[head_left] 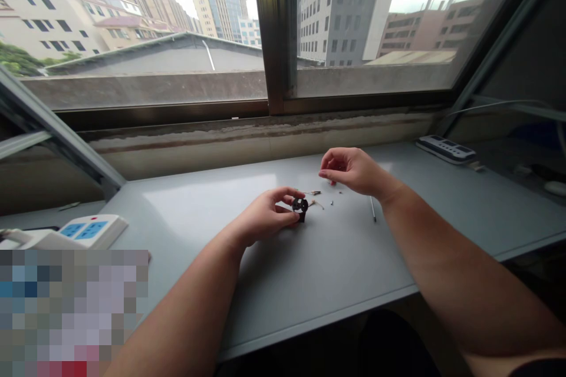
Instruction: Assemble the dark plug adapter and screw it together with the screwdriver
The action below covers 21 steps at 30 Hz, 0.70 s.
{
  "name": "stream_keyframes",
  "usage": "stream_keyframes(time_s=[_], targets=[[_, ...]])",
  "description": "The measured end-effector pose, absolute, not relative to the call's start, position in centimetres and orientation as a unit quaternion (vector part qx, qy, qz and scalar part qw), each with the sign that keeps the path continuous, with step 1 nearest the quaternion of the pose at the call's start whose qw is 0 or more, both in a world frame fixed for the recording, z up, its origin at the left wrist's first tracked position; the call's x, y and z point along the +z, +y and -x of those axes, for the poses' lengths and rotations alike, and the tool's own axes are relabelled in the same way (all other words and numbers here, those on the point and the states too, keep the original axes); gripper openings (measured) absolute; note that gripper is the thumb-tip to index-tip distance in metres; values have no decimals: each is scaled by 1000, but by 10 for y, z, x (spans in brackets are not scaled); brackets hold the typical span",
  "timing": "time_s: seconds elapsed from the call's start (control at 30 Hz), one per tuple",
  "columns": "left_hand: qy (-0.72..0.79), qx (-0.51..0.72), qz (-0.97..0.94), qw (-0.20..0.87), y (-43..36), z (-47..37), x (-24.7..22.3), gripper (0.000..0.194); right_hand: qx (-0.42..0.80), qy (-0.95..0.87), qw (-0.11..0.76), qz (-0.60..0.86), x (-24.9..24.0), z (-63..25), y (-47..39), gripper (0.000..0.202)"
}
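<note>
Left hand [269, 212], near the middle of the table [186, 212], holds a black part [300, 206] between thumb and fingers, with wires [316, 204] lying just right of it. Right hand [349, 169], raised slightly farther out, has thumb and fingertips drawn together; whether anything is pinched there cannot be determined. Small bits [332, 202] lie between the hands, a thin rod [373, 210] to the right, and a power strip [446, 149] at the far right.

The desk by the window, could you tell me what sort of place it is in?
Probably a small workroom or office: a grey desk, a white power strip and a large window overlooking city buildings.
</note>
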<state>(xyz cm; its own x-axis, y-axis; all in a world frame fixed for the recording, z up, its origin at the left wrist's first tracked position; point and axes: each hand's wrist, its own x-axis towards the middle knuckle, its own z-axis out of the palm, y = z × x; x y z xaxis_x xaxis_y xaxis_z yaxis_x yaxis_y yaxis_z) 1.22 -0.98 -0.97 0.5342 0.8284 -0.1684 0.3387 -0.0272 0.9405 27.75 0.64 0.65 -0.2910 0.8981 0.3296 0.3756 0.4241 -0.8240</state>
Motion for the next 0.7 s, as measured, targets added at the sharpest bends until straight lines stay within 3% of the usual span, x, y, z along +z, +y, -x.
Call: stream_keyframes(time_s=[0.17,0.27,0.4,0.53,0.7], targets=[[434,221,-671,558,-8,-12,-13,49,417,-753,312,402,4,-265,0,25],[422,229,-661,576,-7,-12,-14,49,377,-797,271,386,3,-256,-6,15],[410,239,-650,593,-6,-11,-17,54,316,-831,266,372,0,-246,-7,15],[402,237,-646,604,-5,-11,-19,46,269,-854,267,356,-4,-242,-3,14],[389,238,-644,614,-5,-11,-19,38,319,-836,273,353,-11,-240,1,14]])
